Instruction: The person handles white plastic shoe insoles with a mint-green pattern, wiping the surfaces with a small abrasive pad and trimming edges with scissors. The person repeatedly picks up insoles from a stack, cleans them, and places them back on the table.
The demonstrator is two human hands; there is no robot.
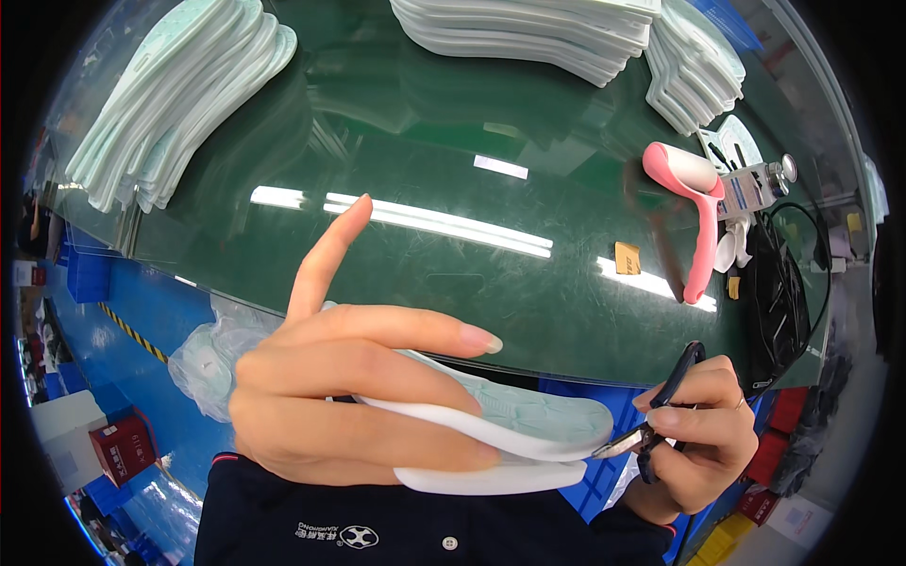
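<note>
My left hand (330,401) is closed around a pair of pale green and white foam shoe soles (557,420), which lie lengthwise in front of my chest at the table's near edge. Its index finger points up and away, while the other fingers wrap over the soles. In my right hand (717,439) is a pair of small scissors (674,382) with dark handles. Their metal tips reach the toe end of the soles, close to the edge. Whether the blades are cutting anything is too small to tell.
Stacks of similar soles stand at the far left (179,94), far middle (528,38) and far right (694,66) of the green table (425,264). To the right are a pink lint roller (703,245), a clear bottle (750,189) and a black pouch (779,302). A clear plastic bag (203,363) hangs left.
</note>
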